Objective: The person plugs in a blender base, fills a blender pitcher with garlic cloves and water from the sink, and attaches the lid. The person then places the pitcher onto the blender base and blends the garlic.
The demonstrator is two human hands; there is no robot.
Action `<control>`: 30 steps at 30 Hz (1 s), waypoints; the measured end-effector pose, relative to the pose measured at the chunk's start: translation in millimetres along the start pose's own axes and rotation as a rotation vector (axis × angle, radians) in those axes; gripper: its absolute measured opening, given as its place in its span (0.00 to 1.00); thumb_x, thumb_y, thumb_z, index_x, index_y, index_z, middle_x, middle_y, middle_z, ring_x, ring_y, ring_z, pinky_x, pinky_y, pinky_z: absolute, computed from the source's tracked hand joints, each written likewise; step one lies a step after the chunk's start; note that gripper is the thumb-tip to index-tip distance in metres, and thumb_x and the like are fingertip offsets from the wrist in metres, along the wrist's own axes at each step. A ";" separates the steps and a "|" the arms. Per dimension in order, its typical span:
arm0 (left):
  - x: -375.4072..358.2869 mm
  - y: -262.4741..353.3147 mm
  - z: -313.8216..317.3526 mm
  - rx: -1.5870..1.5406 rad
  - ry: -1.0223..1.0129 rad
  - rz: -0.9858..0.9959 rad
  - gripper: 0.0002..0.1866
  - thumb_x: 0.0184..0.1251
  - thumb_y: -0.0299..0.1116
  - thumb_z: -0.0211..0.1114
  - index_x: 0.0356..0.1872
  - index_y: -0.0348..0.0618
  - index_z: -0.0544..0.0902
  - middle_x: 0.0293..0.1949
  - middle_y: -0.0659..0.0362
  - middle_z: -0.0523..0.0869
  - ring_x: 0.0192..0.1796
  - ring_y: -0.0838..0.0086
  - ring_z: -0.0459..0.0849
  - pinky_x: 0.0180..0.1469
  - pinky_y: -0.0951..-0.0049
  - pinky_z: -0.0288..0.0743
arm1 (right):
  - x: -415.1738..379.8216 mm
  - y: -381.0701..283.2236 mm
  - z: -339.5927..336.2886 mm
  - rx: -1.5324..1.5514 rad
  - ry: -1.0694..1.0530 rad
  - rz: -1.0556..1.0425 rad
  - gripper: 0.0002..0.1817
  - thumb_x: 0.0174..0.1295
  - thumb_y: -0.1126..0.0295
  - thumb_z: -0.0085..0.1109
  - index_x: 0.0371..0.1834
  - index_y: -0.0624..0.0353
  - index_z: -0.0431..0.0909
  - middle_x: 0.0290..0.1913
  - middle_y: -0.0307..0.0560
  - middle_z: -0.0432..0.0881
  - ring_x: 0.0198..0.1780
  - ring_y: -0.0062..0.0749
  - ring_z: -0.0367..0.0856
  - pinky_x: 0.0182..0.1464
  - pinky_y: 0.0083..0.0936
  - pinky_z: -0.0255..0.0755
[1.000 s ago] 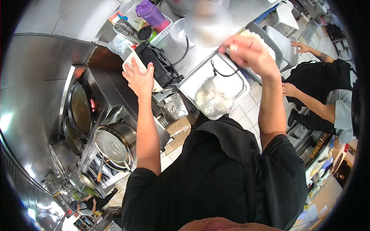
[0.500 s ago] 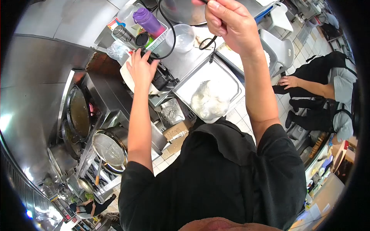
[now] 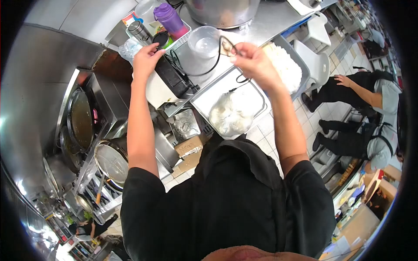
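Observation:
My right hand (image 3: 259, 67) pinches a black power cord (image 3: 220, 45) over the metal counter. The cord loops left towards a black-and-white appliance (image 3: 172, 80), and a loose end hangs below the hand. At the appliance's far end, my left hand (image 3: 146, 63) has its thumb and fingers curled together; what lies between them cannot be made out. Nearby stands a clear plastic tub (image 3: 203, 41). A tied clear bag with pale contents (image 3: 230, 115) rests in a white-looking metal-rimmed tray (image 3: 261, 102) close to my body.
A white basket (image 3: 180, 39) holds a purple bottle (image 3: 170, 19) and other containers. Behind is a large metal pot (image 3: 222, 11). White food fills a grey bin (image 3: 300, 58) at right. A strainer (image 3: 112, 162) and pans sit left. Co-workers (image 3: 374, 98) stand at right.
My right hand has come down and nearer with the cord. My left hand has shifted from lying spread on the appliance to its far left end, fingers now curled.

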State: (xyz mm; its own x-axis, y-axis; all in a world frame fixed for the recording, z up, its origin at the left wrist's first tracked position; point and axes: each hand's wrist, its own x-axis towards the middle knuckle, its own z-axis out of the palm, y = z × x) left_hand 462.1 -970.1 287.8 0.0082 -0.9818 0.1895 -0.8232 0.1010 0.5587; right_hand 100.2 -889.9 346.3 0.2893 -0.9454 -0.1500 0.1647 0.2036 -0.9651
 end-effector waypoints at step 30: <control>-111.9 -175.7 85.0 -1.715 0.142 -0.758 0.39 0.66 0.70 0.54 0.62 0.46 0.77 0.55 0.55 0.84 0.53 0.64 0.85 0.56 0.64 0.80 | 27.4 158.9 126.4 -0.194 0.127 0.101 0.18 0.72 0.60 0.57 0.50 0.68 0.77 0.37 0.43 0.82 0.40 0.22 0.76 0.47 0.22 0.70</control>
State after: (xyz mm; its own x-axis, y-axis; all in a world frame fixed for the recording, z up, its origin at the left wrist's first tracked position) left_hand 557.6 -891.7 99.8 0.1649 -0.8795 -0.4463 0.7631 -0.1730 0.6227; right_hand 253.5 -851.3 215.9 0.1718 -0.9498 -0.2615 -0.0465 0.2573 -0.9652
